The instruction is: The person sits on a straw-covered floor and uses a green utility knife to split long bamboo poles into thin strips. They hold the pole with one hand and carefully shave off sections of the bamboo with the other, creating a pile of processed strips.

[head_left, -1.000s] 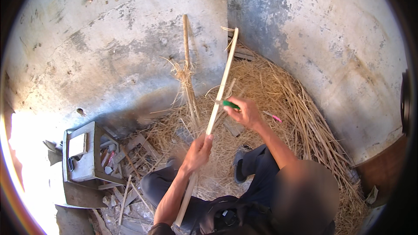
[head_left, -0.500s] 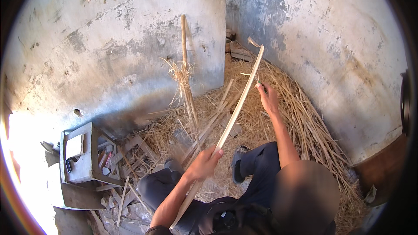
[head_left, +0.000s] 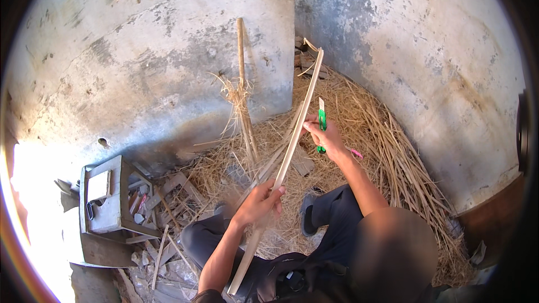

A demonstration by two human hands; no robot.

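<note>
A long pale strip of split wood or bamboo (head_left: 290,154) slants from my lap up toward the wall corner. My left hand (head_left: 258,205) is closed round its lower half. A thin curled shaving (head_left: 310,44) hangs at its far tip. In my right hand (head_left: 330,137) is a green utility knife (head_left: 321,120), held upright with its blade out and pointing away from me. The thumb and fingertips of that hand are at the strip's right edge; whether they pinch it I cannot tell.
A stick wrapped in shavings (head_left: 241,56) leans on the peeling wall ahead. Shavings and a long heap of thin strips (head_left: 393,151) lie along the right wall. At the left stands a worn wooden stool (head_left: 115,207), with scraps around it. A small pink object (head_left: 356,153) lies beyond my right wrist.
My right hand has come down and left to the strip, turning so the green utility knife shows fully. The strip's far tip has swung left, with my left hand still round it.
</note>
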